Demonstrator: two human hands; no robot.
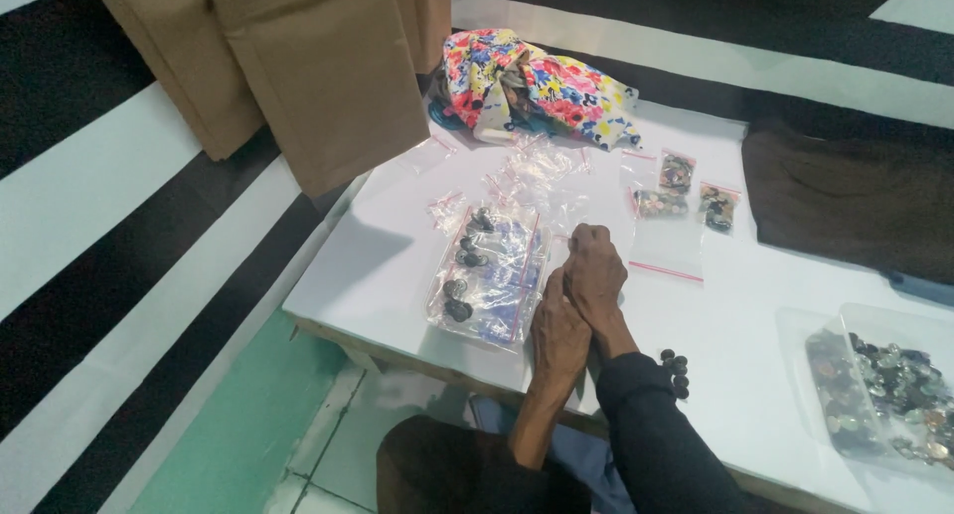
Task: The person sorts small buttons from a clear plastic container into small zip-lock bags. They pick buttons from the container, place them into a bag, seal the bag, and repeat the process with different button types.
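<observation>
A: Report hand positions.

B: Both hands rest near the front edge of the white surface (397, 265). The left hand (558, 330) lies against the right hand (594, 273), which is curled into a loose fist. Whether either pinches anything, I cannot tell; the fingers hide it.

A: Nearest item?

B: A clear bag (489, 275) of dark buttons lies flat just left of the hands, touching or nearly touching the left hand. A few loose buttons (676, 365) sit beside the right sleeve.

A: Other items?

B: Small filled bags (686, 188) lie further back, empty bags (537, 166) behind the large bag, a floral cloth (532, 86) at the far edge, a dark cloth (845, 196) to the right, and a tray (899, 320) of mixed buttons at the right.

A: Handling properties of the bag?

B: Judgement: thin film, limp and slippery; contents are hard, light and shift freely. Grip at the sealed edge or support from below. A one-corner lift is likely to bunch the buttons at one end.
</observation>
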